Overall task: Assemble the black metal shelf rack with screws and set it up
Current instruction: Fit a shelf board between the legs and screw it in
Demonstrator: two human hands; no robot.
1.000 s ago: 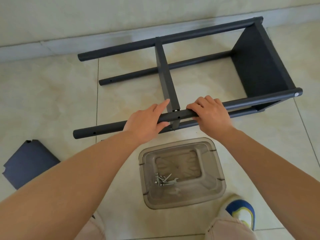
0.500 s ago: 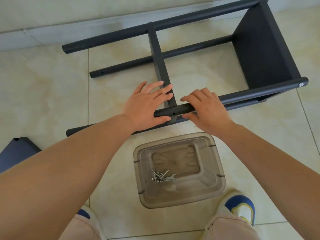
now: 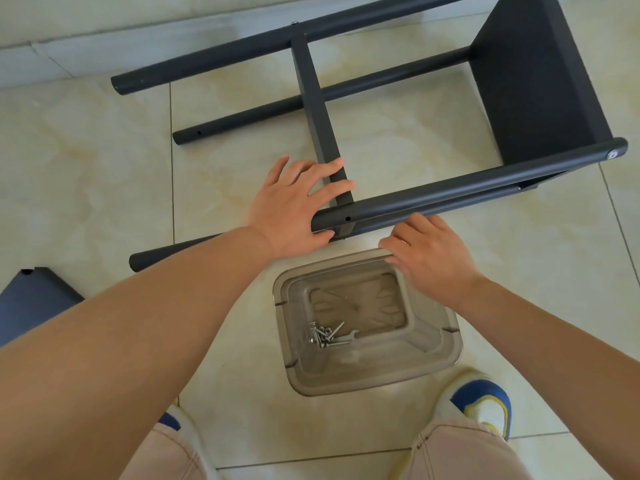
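The black rack (image 3: 450, 192) lies on its side on the tiled floor, its four poles running left to right. One shelf (image 3: 533, 81) closes the right end. A middle shelf (image 3: 315, 109) stands edge-on between the poles. My left hand (image 3: 294, 206) lies over the near upper pole where the middle shelf meets it, with its fingers spread on the shelf edge and its thumb under the pole. A bare screw hole (image 3: 347, 218) shows beside it. My right hand (image 3: 433, 254) is off the pole, its fingers loosely curled and holding nothing, at the far rim of the container.
A translucent plastic container (image 3: 450, 355) stands between my feet and the rack, with several screws and a small wrench (image 3: 327, 336) inside. A loose dark shelf panel (image 3: 34, 299) lies at the lower left. The wall's base runs along the top.
My right hand has let go of the near pole and dropped toward the container rim. My left hand has spread its fingers onto the middle shelf.
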